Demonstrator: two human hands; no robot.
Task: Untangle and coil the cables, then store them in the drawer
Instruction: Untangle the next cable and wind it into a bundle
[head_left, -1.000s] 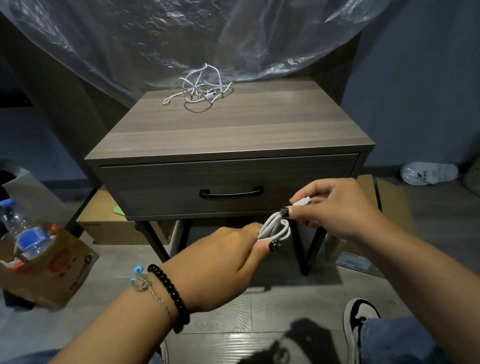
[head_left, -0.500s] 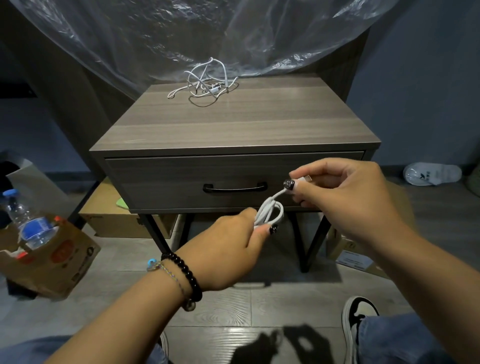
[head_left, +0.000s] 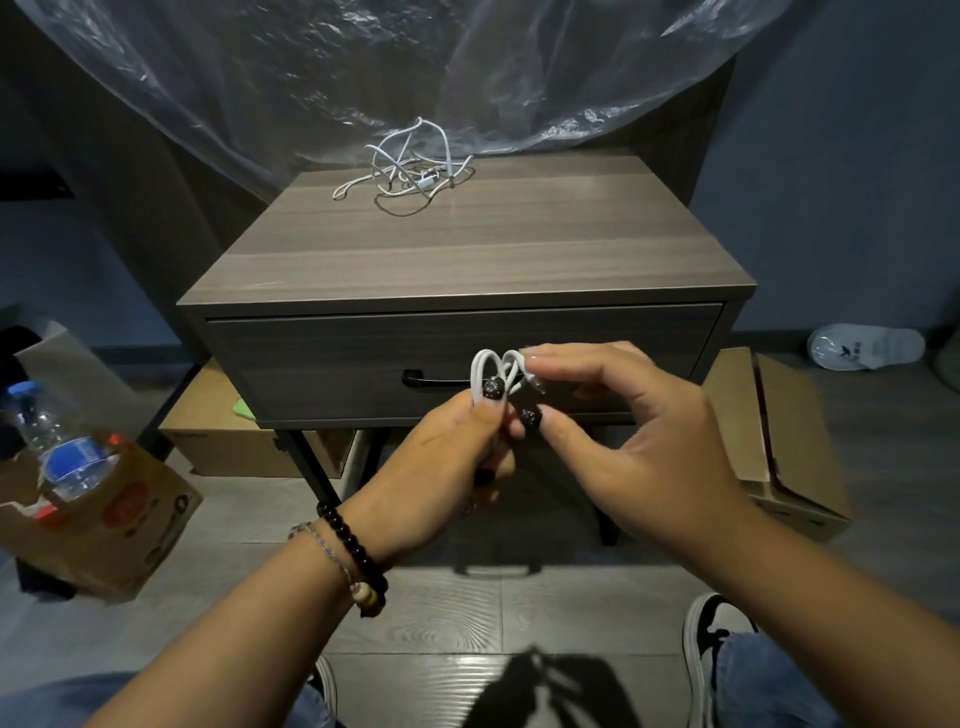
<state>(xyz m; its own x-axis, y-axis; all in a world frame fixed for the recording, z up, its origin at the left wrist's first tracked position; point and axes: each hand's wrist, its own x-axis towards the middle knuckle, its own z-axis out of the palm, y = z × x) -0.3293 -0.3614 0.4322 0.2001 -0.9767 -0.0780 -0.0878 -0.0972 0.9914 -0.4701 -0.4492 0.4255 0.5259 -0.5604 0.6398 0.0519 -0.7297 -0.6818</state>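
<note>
You are working the coiling step on one white cable (head_left: 491, 371), held in front of the closed drawer (head_left: 462, 364), near you and about level with its dark handle (head_left: 436, 381). Your left hand (head_left: 441, 467) is gripping the bundled loops, thumb pressed across them, so that grip is clamped on the coil; two rounded loops are standing up above the thumb. Your right hand (head_left: 628, 436) is pinching the free end of the same cable between thumb and forefinger, right beside the loops, and a small metal plug tip is showing just below those fingertips. That grip is likewise clamped on the cable.

In my judgement the coil is nearly finished, with only the tail left to wrap or tuck. The next move is calling for securing that end so the loops are not springing open, then freeing one hand to pull the handle, since the drawer is shut.

A second cable, the tangled white bundle (head_left: 410, 169), is lying untouched at the far edge of the table (head_left: 467, 249), just in front of the clear plastic sheet (head_left: 363, 67). It is awaiting untangling, so the task is judged well short of complete.
</note>
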